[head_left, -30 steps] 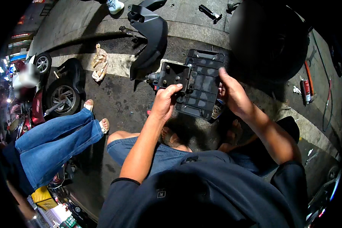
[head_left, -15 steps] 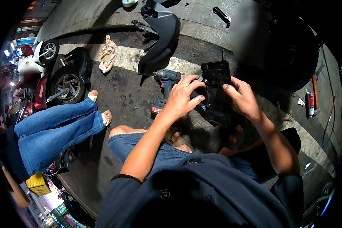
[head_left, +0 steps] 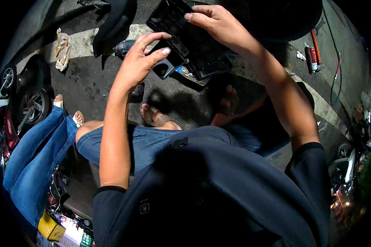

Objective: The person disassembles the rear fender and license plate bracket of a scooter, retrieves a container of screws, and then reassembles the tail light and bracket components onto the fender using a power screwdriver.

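Both hands are on a dark plastic bracket assembly (head_left: 202,53), tilted at the upper middle. My left hand (head_left: 138,64) grips the smaller box-like section on its left, fingers curled over it and thumb against it. My right hand (head_left: 222,31) holds the upper edge, thumb and fingers bent around it. A cordless drill (head_left: 123,48) lies behind my left hand, mostly hidden. Partly under the bracket is a shallow tray of small items (head_left: 187,76), its contents unclear.
A black curved panel (head_left: 109,24), a crumpled rag (head_left: 62,51) and a scooter wheel (head_left: 32,107) lie left. A person in jeans (head_left: 33,168) is beside me on the left. A spray can (head_left: 312,57), orange-handled tool (head_left: 317,49) and hose (head_left: 338,78) lie right. A large dark object (head_left: 284,16) is upper right.
The bracket has been turned and tilted, showing another face, and my grip on it has shifted higher. The surroundings have shifted in view as my head moved.
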`<control>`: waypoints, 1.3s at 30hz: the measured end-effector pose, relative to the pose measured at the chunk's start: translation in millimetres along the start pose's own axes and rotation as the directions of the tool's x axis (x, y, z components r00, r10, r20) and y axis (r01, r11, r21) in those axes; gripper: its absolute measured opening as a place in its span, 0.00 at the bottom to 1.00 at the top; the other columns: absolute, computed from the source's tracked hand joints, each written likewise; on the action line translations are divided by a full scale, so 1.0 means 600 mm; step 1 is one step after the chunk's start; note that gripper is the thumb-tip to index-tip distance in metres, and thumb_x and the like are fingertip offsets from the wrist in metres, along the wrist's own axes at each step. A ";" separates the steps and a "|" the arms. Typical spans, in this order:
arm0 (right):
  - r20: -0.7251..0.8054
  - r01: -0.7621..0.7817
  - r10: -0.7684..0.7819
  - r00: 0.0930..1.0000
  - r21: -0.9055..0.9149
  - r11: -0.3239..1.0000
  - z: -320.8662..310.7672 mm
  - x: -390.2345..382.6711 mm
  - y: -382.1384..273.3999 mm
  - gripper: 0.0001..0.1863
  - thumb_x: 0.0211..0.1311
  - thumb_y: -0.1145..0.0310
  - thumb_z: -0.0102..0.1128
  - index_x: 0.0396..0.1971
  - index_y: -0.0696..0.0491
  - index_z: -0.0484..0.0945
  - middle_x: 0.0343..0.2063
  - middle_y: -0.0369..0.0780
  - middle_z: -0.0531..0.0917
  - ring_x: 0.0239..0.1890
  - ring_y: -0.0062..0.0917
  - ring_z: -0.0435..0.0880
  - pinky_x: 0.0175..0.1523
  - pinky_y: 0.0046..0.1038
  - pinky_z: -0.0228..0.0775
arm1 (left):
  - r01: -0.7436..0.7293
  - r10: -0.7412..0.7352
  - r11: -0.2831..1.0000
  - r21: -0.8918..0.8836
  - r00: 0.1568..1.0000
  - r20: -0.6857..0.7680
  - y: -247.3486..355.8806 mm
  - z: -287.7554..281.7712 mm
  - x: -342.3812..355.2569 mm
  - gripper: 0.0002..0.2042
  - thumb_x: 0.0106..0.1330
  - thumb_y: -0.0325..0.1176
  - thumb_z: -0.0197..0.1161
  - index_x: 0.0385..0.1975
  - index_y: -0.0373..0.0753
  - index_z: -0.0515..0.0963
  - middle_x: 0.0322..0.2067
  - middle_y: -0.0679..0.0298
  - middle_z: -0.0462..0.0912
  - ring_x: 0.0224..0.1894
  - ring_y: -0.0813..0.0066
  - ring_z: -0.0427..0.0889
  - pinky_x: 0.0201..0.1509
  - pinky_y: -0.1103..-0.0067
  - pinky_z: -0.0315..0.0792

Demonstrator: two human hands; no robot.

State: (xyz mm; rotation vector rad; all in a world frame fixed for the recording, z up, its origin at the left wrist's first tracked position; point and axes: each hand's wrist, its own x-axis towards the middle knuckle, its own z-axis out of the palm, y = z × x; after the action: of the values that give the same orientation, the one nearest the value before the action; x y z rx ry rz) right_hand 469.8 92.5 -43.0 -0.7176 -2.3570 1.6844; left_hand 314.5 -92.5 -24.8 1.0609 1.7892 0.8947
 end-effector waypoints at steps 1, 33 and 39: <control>0.007 -0.004 0.004 1.000 -0.002 1.000 -0.001 0.002 -0.015 0.18 0.66 0.58 0.52 0.34 0.61 0.78 0.28 0.35 0.81 0.32 0.14 0.77 0.38 0.17 0.68 | -0.029 0.029 0.999 0.013 0.999 -0.012 -0.006 -0.005 0.000 0.17 0.59 0.36 0.65 0.48 0.42 0.76 0.48 0.65 0.73 0.47 0.78 0.71 0.51 0.81 0.65; -0.390 -0.777 0.674 0.628 -0.275 0.566 0.289 -0.245 0.348 0.25 0.53 0.60 0.61 0.48 0.55 0.68 0.40 0.53 0.79 0.45 0.48 0.78 0.49 0.44 0.71 | -0.190 -0.315 0.528 -0.828 0.861 -0.399 -0.027 -0.119 0.044 0.18 0.62 0.26 0.57 0.53 0.35 0.69 0.48 0.59 0.75 0.51 0.71 0.73 0.57 0.76 0.69; -0.299 -0.774 0.729 0.615 -0.404 0.488 0.274 -0.240 0.327 0.17 0.55 0.65 0.54 0.44 0.53 0.73 0.36 0.49 0.82 0.40 0.43 0.82 0.41 0.41 0.75 | -0.165 -0.308 0.509 -0.845 0.881 -0.358 0.030 -0.113 0.047 0.21 0.65 0.26 0.55 0.59 0.35 0.66 0.54 0.55 0.71 0.56 0.65 0.71 0.60 0.73 0.67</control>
State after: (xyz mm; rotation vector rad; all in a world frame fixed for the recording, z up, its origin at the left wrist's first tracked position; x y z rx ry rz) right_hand 587.3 -64.5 -261.6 -2.1598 -2.5946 1.1134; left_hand 250.4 -70.3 8.1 0.0715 1.3631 1.8532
